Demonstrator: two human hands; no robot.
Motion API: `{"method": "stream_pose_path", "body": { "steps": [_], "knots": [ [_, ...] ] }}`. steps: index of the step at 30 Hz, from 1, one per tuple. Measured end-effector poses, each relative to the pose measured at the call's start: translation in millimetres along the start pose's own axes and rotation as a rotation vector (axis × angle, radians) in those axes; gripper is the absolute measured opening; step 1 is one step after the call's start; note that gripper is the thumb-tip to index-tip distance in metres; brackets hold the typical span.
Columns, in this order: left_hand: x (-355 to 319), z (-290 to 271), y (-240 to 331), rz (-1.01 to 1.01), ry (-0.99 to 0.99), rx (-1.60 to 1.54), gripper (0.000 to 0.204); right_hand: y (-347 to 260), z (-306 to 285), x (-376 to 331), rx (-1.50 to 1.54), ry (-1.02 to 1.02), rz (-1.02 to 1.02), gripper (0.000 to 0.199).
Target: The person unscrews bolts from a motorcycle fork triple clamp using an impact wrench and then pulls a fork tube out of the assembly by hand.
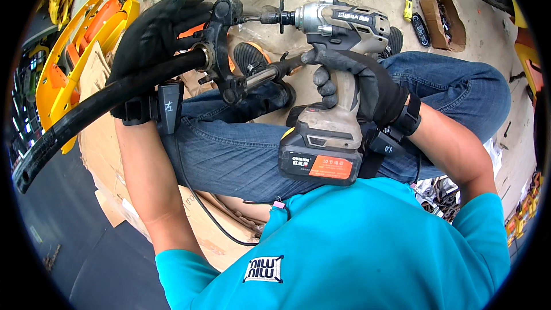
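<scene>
Head view: the right hand's (373, 83) fingers clasp a cordless impact wrench (346, 89), its bit (267, 18) meeting the black fork crown (217, 44) above the legs (229, 146). The left hand (158, 37) sits beside the crown, its grip partly hidden. Fastener-driving seems in hand, calling for steady alignment.

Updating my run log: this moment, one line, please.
right hand: holds power driver | left hand: at black fork | driver: pointing at fork

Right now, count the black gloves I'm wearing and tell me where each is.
2. One is on the left hand, beside the black metal fork; the other is on the right hand, wrapped around the power tool's grip.
</scene>
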State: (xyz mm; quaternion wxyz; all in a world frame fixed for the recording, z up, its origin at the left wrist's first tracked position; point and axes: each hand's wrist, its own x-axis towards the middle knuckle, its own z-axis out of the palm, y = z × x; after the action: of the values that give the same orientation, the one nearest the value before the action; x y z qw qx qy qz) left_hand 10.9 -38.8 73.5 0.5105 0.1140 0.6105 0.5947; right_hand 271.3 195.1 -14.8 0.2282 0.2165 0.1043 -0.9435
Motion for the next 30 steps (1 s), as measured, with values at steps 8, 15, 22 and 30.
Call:
{"method": "stream_pose_path", "body": {
  "steps": [8,15,22,30],
  "knots": [
    [2,6,6,-0.006,-0.006,0.090,0.058,5,-8,5,-0.070,0.020,-0.030,0.031],
    [3,-1,4,-0.014,-0.051,-0.007,0.057,5,-3,3,-0.072,0.032,-0.077,0.031],
    [-1,4,6,0.196,-0.252,0.034,0.058,6,-2,4,-0.072,0.084,-0.044,0.034],
    [21,-15,10,-0.138,0.032,0.043,0.066,9,-5,4,-0.074,0.077,-0.044,0.032]
  ]
}}
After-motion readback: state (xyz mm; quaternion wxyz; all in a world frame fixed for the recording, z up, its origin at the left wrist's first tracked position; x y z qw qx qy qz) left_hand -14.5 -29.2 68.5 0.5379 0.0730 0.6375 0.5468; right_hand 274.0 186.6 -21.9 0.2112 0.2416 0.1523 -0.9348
